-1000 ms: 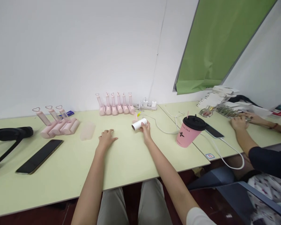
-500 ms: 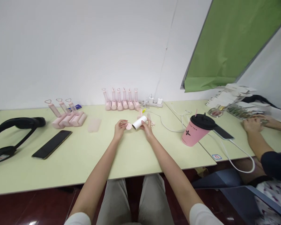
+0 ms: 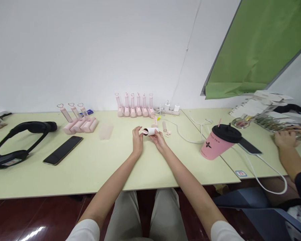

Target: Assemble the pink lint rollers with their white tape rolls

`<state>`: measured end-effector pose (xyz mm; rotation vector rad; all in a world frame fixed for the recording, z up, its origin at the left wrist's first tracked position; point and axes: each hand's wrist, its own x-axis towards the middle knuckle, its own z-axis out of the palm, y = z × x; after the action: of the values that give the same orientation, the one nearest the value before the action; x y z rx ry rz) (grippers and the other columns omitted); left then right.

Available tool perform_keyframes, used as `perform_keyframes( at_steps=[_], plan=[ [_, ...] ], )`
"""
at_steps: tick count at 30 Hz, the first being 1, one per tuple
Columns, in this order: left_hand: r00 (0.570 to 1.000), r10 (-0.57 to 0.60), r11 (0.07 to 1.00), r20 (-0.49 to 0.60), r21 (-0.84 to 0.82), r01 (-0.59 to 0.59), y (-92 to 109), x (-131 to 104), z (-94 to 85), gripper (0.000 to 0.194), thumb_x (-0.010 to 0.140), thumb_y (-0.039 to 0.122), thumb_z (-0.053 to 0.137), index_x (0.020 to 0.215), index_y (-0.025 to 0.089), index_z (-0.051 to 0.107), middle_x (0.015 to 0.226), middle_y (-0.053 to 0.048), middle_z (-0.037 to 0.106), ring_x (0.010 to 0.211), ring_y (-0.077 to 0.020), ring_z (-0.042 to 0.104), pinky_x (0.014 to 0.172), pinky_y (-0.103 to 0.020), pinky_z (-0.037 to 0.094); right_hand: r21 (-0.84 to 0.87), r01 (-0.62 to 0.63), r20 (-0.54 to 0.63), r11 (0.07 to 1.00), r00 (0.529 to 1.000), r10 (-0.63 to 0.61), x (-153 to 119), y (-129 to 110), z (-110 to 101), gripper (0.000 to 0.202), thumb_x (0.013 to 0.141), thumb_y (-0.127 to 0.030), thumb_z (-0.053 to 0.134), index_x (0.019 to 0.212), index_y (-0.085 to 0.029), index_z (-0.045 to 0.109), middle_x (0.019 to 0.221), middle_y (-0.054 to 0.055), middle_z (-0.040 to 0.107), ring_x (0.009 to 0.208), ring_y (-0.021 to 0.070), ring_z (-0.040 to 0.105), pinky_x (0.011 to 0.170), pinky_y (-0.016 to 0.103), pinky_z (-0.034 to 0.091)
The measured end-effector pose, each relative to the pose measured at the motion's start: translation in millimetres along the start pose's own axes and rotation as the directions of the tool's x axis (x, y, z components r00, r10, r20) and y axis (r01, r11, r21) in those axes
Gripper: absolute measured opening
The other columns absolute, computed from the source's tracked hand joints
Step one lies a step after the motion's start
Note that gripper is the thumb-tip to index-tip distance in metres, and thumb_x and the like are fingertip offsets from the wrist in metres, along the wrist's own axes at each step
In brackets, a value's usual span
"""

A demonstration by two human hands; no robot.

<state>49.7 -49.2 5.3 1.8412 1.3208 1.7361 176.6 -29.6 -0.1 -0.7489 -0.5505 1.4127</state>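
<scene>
White tube [image 3: 153,131] lies crosswise, open mouth leftward, clasped by the right hand [image 3: 160,141]; the left hand [image 3: 137,138] pinches a pink disc [image 3: 145,132] there. Front edge of the bench [image 3: 153,172] lies well apart.

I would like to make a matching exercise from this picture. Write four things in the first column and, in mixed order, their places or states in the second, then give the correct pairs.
Column one
1. white tube
2. small pink piece
3. pink cup
4. green blind

Column two
A. hanging at the upper right of the view
B. between the fingers of the left hand, at an open, dark end
C. standing on the table, covered by a black lid
D. held in the right hand

Correct pairs: 1-D, 2-B, 3-C, 4-A
</scene>
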Motion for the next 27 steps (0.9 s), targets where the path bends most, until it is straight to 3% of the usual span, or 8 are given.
perform_keyframes(
  at_steps=[4, 8, 14, 18, 22, 27],
  plan=[
    [0.992, 0.054, 0.993, 0.112, 0.097, -0.065, 2, -1, -4.9, 0.043, 0.078, 0.006, 0.036, 0.114, 0.024, 0.051, 0.12, -0.006, 0.046, 0.112, -0.0187, 0.043, 0.092, -0.035, 0.039, 0.04, -0.03, 0.009, 0.999, 1.0, 0.03, 0, 0, 0, 0.027, 0.07, -0.023, 0.064, 0.079, -0.02, 0.039, 0.075, 0.001, 0.062, 0.072, 0.0132, 0.064, 0.066, 0.026, 0.056],
    [0.984, 0.079, 0.984, 0.159, 0.143, -0.102, 0, 0, -8.3, 0.044, 0.079, 0.01, 0.04, 0.119, 0.026, 0.049, 0.115, -0.005, 0.051, 0.108, -0.0191, 0.045, 0.092, -0.035, 0.038, 0.037, -0.042, 0.006, 0.998, 0.999, 0.042, 0, 0, -1, 0.027, 0.07, -0.022, 0.064, 0.081, -0.02, 0.039, 0.076, 0.002, 0.063, 0.074, 0.0153, 0.065, 0.068, 0.028, 0.057],
    [0.998, 0.016, 0.972, 0.053, 0.234, -0.028, 1, 5, -12.6, 0.029, 0.086, 0.027, 0.037, 0.11, 0.024, 0.053, 0.116, -0.006, 0.05, 0.108, -0.0192, 0.045, 0.088, -0.034, 0.039, 0.005, -0.061, 0.027, 0.998, 0.998, 0.061, 5, 1, -4, 0.027, 0.071, -0.022, 0.063, 0.084, -0.02, 0.039, 0.072, 0.002, 0.063, 0.07, 0.0158, 0.066, 0.067, 0.029, 0.057],
    [1.0, -0.03, 0.967, 0.001, 0.251, 0.028, 7, 6, -18.6, 0.03, 0.088, 0.035, 0.031, 0.102, 0.02, 0.053, 0.11, -0.007, 0.047, 0.104, -0.019, 0.044, 0.081, -0.031, 0.041, -0.029, -0.08, 0.029, 0.996, 0.996, 0.081, 6, 1, -6, 0.028, 0.072, -0.024, 0.063, 0.084, -0.021, 0.039, 0.071, 0.001, 0.063, 0.066, 0.0168, 0.066, 0.064, 0.03, 0.057],
    [0.999, 0.024, 0.981, -0.03, 0.196, -0.018, 7, 7, -19.0, 0.031, 0.088, 0.033, 0.03, 0.109, 0.02, 0.049, 0.111, -0.008, 0.042, 0.101, -0.0169, 0.044, 0.085, -0.03, 0.038, -0.069, -0.075, 0.049, 0.995, 0.996, 0.079, 5, 0, -6, 0.03, 0.071, -0.024, 0.064, 0.085, -0.022, 0.038, 0.071, -0.001, 0.063, 0.063, 0.0163, 0.066, 0.062, 0.031, 0.057],
    [0.998, 0.062, 0.994, 0.009, 0.091, -0.063, -10, 14, -15.3, 0.029, 0.084, 0.025, 0.04, 0.107, 0.023, 0.058, 0.097, -0.005, 0.045, 0.089, -0.014, 0.048, 0.08, -0.028, 0.041, -0.083, -0.081, 0.048, 0.993, 0.995, 0.085, 1, -3, -4, 0.031, 0.071, -0.026, 0.065, 0.087, -0.022, 0.038, 0.07, -0.001, 0.064, 0.064, 0.0157, 0.066, 0.061, 0.027, 0.055]
  ],
)
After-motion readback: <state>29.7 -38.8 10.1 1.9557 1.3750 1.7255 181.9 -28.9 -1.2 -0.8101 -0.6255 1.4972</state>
